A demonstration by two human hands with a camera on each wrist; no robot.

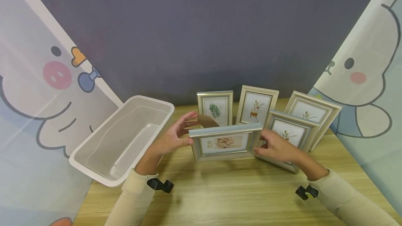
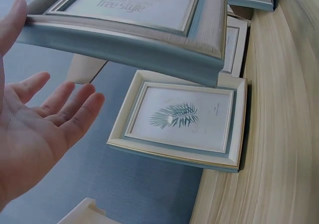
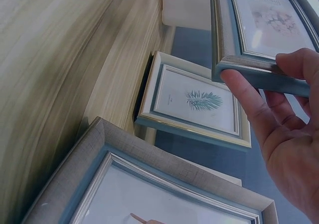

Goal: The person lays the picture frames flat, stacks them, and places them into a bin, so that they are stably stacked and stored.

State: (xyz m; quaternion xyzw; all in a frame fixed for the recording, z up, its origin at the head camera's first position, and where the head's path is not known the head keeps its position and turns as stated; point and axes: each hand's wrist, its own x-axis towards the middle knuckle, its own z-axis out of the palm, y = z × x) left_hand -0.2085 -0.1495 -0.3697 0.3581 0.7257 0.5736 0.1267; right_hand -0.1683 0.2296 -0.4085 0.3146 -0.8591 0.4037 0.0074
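A landscape picture frame (image 1: 224, 144) with a blue-grey edge and a brownish print is held up above the table. My right hand (image 1: 277, 145) pinches its right end, thumb in front and fingers at the edge, as the right wrist view also shows. At the other end, my left hand (image 1: 172, 137) has its thumb tip against the frame's side. The left fingers (image 2: 75, 107) spread loosely behind it, apart from the frame. A brown stand flap (image 1: 207, 121) sticks out at the back. Behind it stands a leaf-print frame (image 1: 215, 109).
A plant-print frame (image 1: 255, 105) stands at the back. On the right, a grey frame (image 1: 290, 133) overlaps a cream frame (image 1: 309, 109). A white plastic bin (image 1: 94, 170) sits on the left of the wooden table (image 1: 220, 198). A dark panel (image 1: 201, 37) rises behind.
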